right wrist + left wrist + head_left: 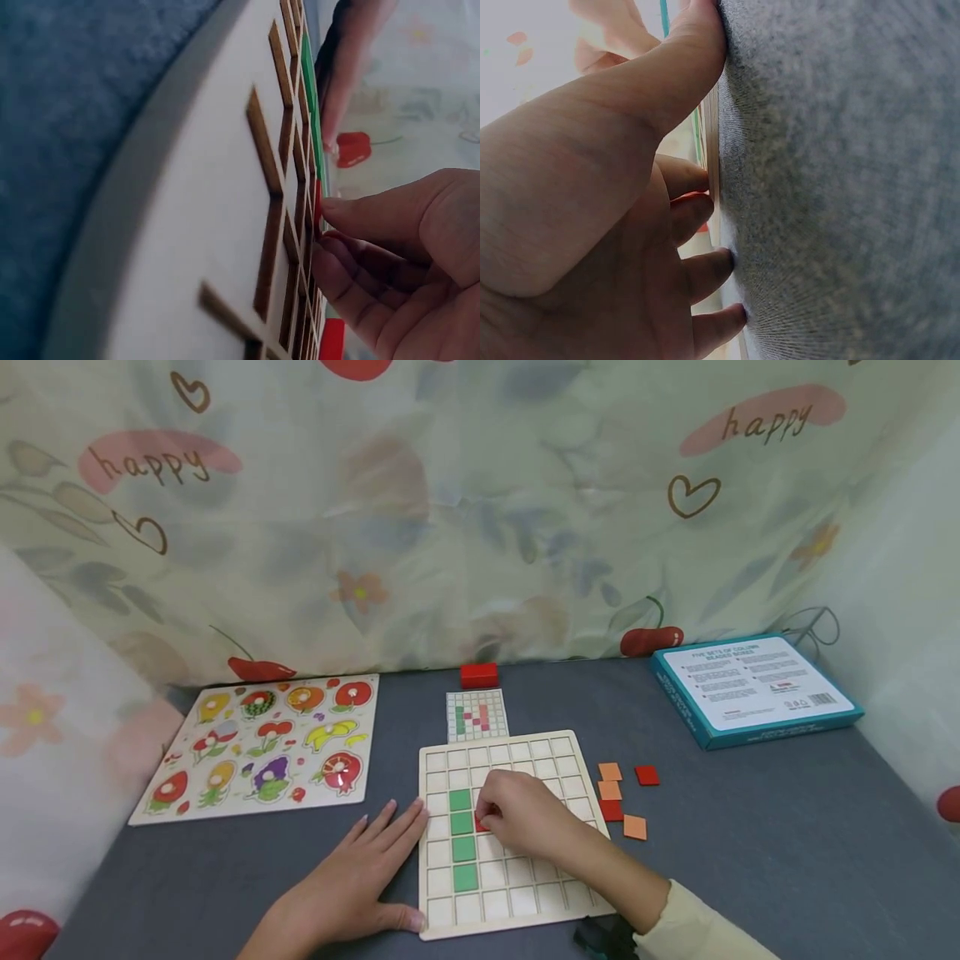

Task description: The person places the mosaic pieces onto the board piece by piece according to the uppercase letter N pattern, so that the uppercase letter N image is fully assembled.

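A pale wooden grid board [517,927] lies on the dark cloth, with several green square tiles [463,849] in one column. My right hand [521,814] is over the board and pinches a red square tile [318,204] between thumb and fingertips, at a cell beside the green column. Most of that tile is covered by the fingers in the head view. My left hand [352,881] lies with fingers spread along the board's left edge, thumb near the front corner; the left wrist view shows its fingertips [718,262] down by the board's side.
Loose orange tiles [634,827] and red tiles [647,775] lie right of the board. Behind it are a pattern card [477,735] and a red block [478,676]. A fruit puzzle board [255,810] stands left, a blue-edged box [757,681] at the back right.
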Available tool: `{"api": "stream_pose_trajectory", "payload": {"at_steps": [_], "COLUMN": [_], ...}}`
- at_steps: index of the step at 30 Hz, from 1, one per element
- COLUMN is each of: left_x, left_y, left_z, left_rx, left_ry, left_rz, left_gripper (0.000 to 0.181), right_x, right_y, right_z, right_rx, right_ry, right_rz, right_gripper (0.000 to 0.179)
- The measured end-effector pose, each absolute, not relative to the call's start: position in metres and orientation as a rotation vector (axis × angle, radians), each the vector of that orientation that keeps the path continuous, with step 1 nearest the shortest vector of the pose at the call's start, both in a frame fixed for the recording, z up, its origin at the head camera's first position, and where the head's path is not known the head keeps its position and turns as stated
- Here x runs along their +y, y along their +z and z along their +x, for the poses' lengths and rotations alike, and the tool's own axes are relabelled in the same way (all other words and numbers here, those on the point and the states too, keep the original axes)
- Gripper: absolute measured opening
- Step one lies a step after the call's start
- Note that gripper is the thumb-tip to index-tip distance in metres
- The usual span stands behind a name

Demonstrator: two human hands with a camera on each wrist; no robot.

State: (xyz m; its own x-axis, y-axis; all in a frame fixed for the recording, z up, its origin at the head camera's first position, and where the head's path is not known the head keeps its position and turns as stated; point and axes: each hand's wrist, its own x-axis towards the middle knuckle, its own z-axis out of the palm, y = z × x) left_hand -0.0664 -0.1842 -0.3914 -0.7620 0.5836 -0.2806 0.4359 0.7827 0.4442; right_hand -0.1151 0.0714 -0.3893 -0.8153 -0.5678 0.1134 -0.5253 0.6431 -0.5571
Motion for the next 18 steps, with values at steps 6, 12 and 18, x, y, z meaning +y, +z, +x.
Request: {"api": "stream_pose_trajectory", "payload": {"at_steps": [6,12,18], "left_x": [-0.185,-0.184,-0.183], "left_y": [-0.391,-0.391,-0.393], "left_z": [-0.066,-0.067,-0.067], "left_rx": [2.575,2.565,2.558], "left_ry": [0.497,0.494,0.479], "left_rz": [0.776,0.766,0.755], "left_gripper": [0.116,0.116,0.116], "right_x": [0.076,0.090,0.117], "right_y": [-0.393,-0.391,-0.389], "right_z": [-0.112,-0.105,-0.096], "right_rx": [2.768,2.698,2.769], "right_ry": [-0.981,-1.094,-1.096], "right_rz": [-0.961,-0.893,-0.784], "right_gripper": [0.017,0.017,0.013]}}
